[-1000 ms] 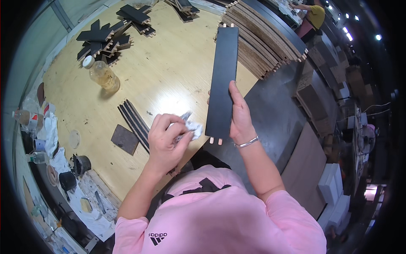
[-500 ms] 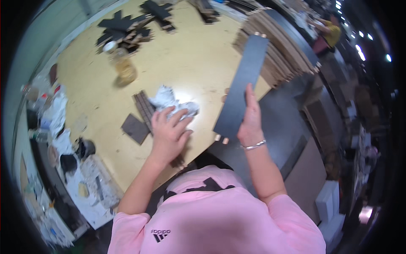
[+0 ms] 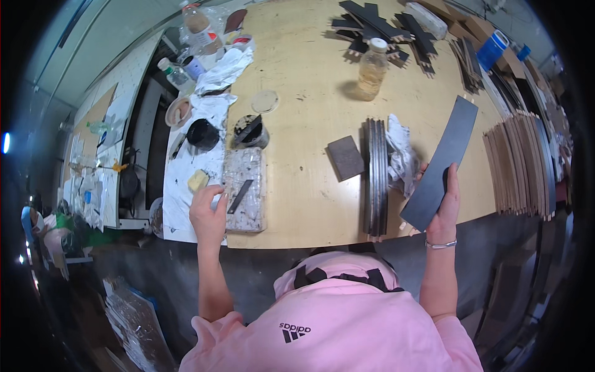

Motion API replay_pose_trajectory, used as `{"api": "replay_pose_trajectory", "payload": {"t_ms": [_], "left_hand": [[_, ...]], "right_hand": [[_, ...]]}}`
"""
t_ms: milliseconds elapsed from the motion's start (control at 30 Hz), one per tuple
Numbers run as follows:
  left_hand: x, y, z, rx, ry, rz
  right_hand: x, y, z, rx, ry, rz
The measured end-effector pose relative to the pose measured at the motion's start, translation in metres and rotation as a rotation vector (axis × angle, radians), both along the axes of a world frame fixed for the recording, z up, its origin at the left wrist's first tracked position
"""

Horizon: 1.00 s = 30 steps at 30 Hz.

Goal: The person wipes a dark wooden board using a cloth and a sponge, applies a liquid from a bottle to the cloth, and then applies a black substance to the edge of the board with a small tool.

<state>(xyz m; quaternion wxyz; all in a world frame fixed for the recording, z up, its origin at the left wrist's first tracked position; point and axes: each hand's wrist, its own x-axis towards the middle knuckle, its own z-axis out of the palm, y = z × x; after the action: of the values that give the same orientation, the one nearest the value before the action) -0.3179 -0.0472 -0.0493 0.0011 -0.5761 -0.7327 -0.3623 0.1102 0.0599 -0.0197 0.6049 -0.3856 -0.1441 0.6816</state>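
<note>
My right hand [image 3: 444, 214] grips a long dark grey board [image 3: 443, 164] by its edges, holding it tilted over the table's right side. Light wooden pegs stick out of the board's ends. My left hand [image 3: 209, 214] is empty, thumb apart from the fingers, with its fingertips just below a small yellow sponge [image 3: 198, 181]. Beside that hand, a dark flat strip [image 3: 240, 196] lies on a stained, plastic-wrapped block [image 3: 251, 217]. A crumpled white cloth [image 3: 401, 155] rests between the held board and a row of narrow dark strips [image 3: 376, 186].
A brown abrasive-looking pad [image 3: 345, 158] lies left of the strips. Black-stained cups [image 3: 202, 134] stand near the sponge. A bottle of yellowish liquid [image 3: 372, 71] stands farther back, before a pile of dark boards [image 3: 372, 25]. Stacked boards [image 3: 517, 164] line the right side.
My left hand has left the white cloth and moved left to the sponge. The view has turned left. My right hand still holds the board.
</note>
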Motion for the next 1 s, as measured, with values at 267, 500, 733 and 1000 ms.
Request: {"api": "replay_pose_trajectory", "payload": {"t_ms": [267,500,733,1000], "left_hand": [[-0.113,0.009,-0.085,-0.087,0.121,0.242],[-0.096,0.025,-0.066,0.112,-0.128,0.199],[0.141,0.009,0.05,0.212,-0.275,-0.899],[0.222,0.028,0.066,0.249,-0.23,-1.087]], "right_hand": [[-0.044,-0.012,0.004,-0.001,-0.096,0.051],[-0.064,-0.021,0.01,-0.057,-0.112,0.083],[-0.061,-0.019,0.024,0.091,-0.046,0.032],[-0.023,-0.019,0.025,0.08,-0.143,-0.045]]}}
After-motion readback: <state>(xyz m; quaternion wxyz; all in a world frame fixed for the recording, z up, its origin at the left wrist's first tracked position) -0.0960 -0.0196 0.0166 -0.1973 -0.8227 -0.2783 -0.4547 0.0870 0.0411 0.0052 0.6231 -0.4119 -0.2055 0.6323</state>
